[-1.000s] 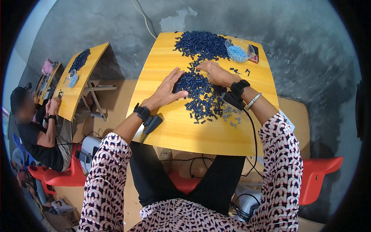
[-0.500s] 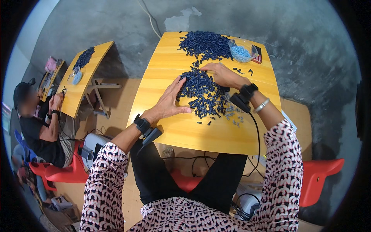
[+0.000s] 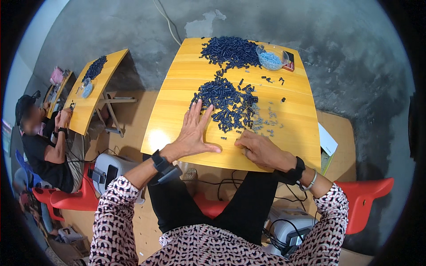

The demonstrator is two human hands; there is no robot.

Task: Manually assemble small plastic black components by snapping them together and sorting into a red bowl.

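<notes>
On the yellow table [image 3: 168, 97], my left hand [image 3: 191, 133] lies open, its fingers spread and their tips touching the left edge of the nearer pile of small dark-blue plastic pieces [image 3: 222, 95]. My right hand [image 3: 262, 150] is closed near the front edge of the table. Its fingers are curled down to the tabletop, so whatever they hold, if anything, is hidden. One dark piece [image 3: 238, 131] lies just beyond its fingertips. Small clear-grey pieces [image 3: 264, 119] are scattered along the right side of the pile.
A larger heap of dark-blue pieces [image 3: 230, 51] covers the far part of the table. Beside it stands a clear bowl [image 3: 270, 60] of small light-blue pieces, with a red-and-black box [image 3: 289, 61] behind. Another person [image 3: 49, 146] works at a second table [image 3: 95, 91] to the left.
My right hand has come from the far side of the nearer pile to the table's front edge, its fingers curled. My left hand has shifted slightly nearer. Pieces in the pile lie looser.
</notes>
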